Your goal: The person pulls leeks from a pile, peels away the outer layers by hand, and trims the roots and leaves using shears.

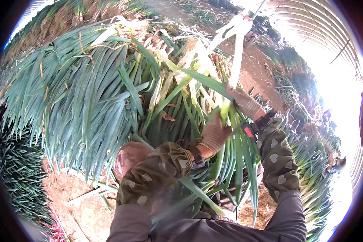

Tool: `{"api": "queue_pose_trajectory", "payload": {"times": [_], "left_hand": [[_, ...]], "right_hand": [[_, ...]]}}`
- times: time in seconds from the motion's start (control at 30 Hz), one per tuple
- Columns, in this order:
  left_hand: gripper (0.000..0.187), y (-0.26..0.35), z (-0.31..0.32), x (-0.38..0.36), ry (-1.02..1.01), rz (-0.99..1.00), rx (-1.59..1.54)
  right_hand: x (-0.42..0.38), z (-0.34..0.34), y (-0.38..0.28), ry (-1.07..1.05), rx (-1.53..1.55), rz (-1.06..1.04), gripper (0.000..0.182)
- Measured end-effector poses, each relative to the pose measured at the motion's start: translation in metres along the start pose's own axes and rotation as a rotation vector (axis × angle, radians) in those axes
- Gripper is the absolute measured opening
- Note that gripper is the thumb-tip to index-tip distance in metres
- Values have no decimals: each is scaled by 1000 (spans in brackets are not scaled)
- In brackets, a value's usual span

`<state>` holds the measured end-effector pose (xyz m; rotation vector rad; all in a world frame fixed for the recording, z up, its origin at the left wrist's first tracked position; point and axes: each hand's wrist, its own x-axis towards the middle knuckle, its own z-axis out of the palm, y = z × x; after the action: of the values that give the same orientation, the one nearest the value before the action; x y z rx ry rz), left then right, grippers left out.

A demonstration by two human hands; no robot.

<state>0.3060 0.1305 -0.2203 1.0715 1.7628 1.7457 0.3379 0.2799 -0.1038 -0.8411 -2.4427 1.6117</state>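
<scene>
A long green onion [237, 56] with a white stem stands roughly upright in front of me, its roots at the top. My right hand [245, 103], in a brownish glove, is closed around its stalk where white turns to green. Just below and to the left, my left hand [215, 135], gloved as well, is closed on the green leaves at the stalk's lower part. Its fingertips are partly hidden by leaves. One broad leaf [207, 82] sticks out leftward from the right hand. Loose green leaves [240, 161] hang below both hands.
A large heap of green onions [88, 88] lies to the left, roots toward the top. Peeled, dry leaves [161, 92] lie on it near my hands. More onions [316, 189] line the right side, and dark green bundles [18, 173] stand at lower left. Bare soil [254, 76] shows between rows.
</scene>
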Motion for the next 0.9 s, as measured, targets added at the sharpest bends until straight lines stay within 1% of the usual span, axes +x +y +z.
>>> {"api": "queue_pose_trajectory", "payload": {"times": [0.03,0.07,0.17,0.2,0.3,0.4,0.5,0.57,0.6,0.63,0.7,0.73,0.8,0.87,0.9], "left_hand": [[61,0,3,-2,-9,14,-16],[57,1,6,-5,4,39,3],[53,5,7,-9,-59,-27,-10],[51,6,6,-11,-57,11,-30],[58,1,9,-11,-72,41,-1],[71,-5,9,-12,-8,194,56],[81,6,-1,-8,-9,353,8],[92,27,-7,1,-140,224,-196],[94,36,-12,3,-91,281,-207],[97,51,-18,5,-47,339,-221],[101,69,-25,23,-98,379,-371],[92,79,-22,32,-85,445,-378],[82,107,-25,46,-153,503,-413],[72,136,-29,53,-259,530,-482],[71,145,-33,50,-350,494,-572]], "right_hand": [[-4,1,-9,-15,9,-46,84],[-1,2,-9,-4,5,-46,83],[4,1,-7,41,-3,-42,84],[8,2,-1,76,53,-66,81],[11,-5,-1,-18,206,-78,75],[4,-4,-30,-21,258,-38,73],[-5,9,-69,64,221,-164,69],[6,12,-82,48,165,-203,71],[13,13,-89,38,139,-220,73],[8,15,-116,20,36,-131,76],[32,10,-142,-3,-209,-266,78],[39,10,-157,-22,-314,-325,78],[17,13,-208,-110,-475,-396,75],[3,7,-236,-45,-665,-282,75],[-5,6,-246,-9,-758,-220,75]]}}
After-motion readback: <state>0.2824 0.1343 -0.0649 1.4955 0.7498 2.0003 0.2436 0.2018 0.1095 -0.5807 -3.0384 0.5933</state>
